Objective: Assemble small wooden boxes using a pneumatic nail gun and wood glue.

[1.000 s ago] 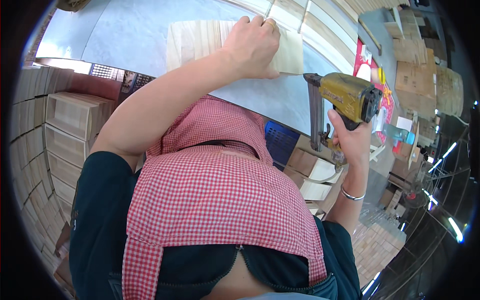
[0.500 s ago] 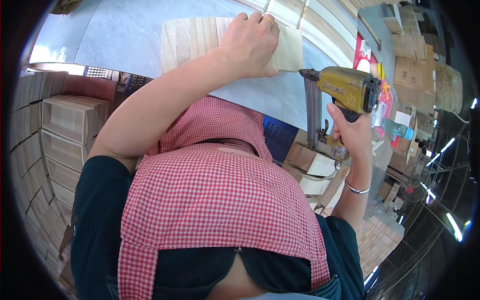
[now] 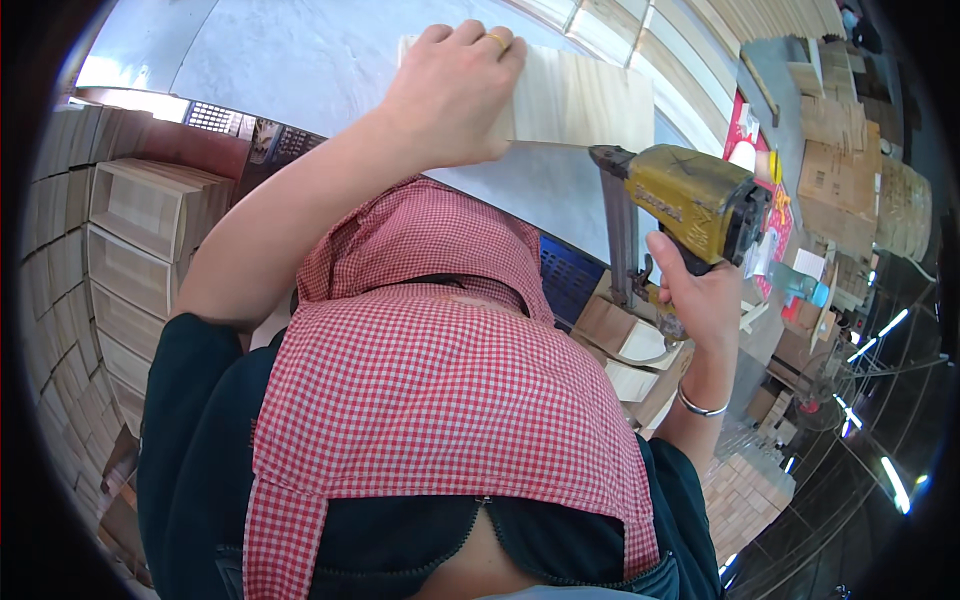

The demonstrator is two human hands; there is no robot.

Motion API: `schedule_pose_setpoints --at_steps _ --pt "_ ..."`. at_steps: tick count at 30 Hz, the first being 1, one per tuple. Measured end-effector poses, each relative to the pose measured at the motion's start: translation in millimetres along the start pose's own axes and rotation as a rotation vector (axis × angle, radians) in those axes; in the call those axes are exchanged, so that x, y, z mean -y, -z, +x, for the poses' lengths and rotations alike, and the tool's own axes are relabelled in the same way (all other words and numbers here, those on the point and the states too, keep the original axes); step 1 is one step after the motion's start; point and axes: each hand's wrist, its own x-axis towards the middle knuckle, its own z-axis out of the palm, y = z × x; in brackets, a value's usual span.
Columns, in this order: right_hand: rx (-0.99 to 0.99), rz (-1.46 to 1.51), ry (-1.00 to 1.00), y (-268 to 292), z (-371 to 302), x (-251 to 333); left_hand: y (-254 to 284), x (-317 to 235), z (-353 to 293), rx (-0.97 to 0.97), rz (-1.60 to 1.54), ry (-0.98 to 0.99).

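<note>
My left hand [image 3: 460, 95] grips a pale wooden board [image 3: 585, 100] near its left part, with fingers over the far side and the thumb side at the near edge. My arm and hand cover some of the board's left part. In my right hand [image 3: 700, 305] is a yellow and black nail gun [image 3: 690, 195], held round its handle. The nose of the gun is at the board's near edge, right of my left hand; whether it touches, I cannot tell. Under the board lies a pale grey-blue tabletop [image 3: 270, 60].
Long pale wooden strips [image 3: 690, 50] lie beyond the board. Wooden boxes [image 3: 140, 205] are stacked at the left. A blue plastic crate [image 3: 568, 275] and more wooden boxes stand below the table's near edge. At the right are a bottle [image 3: 800, 285] and a cardboard box [image 3: 840, 150].
The board has shifted right, and my left hand sits further left on it. The gun's nose is now along the near edge, left of the corner where it was.
</note>
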Motion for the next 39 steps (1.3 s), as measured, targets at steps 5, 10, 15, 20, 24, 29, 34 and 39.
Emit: schedule_pose_setpoints --at_steps 5,10,15,20,24,29,34,39 --pt "0.048 0.028 0.033 -3.1 3.2 2.1 -2.5 -18.1 11.1 0.039 -0.041 0.049" --pt "0.059 0.019 -0.083 -1.3 4.8 9.3 4.6 -23.5 13.0 0.183 -0.072 0.091" --pt "0.035 0.046 -0.17 -13.2 1.9 13.1 4.0 -21.3 10.8 0.175 -0.084 0.091" --pt "-0.02 0.143 -0.223 -29.7 -8.8 12.8 -0.8 -14.6 6.1 0.136 -0.084 0.066" --pt "-0.052 0.135 -0.237 -36.3 -14.4 17.8 -5.9 -10.6 -1.0 -0.026 0.04 -0.009" --pt "-0.016 0.044 -0.179 -31.8 -10.6 28.9 24.5 -5.0 1.4 0.186 -0.124 0.111" --pt "-0.132 -0.027 -0.053 -35.6 -20.4 48.7 31.1 40.9 -37.8 0.263 -0.342 0.082" --pt "0.037 -0.121 -0.243 -31.7 -15.9 73.2 -12.6 54.2 -71.2 -0.046 -0.475 0.166"
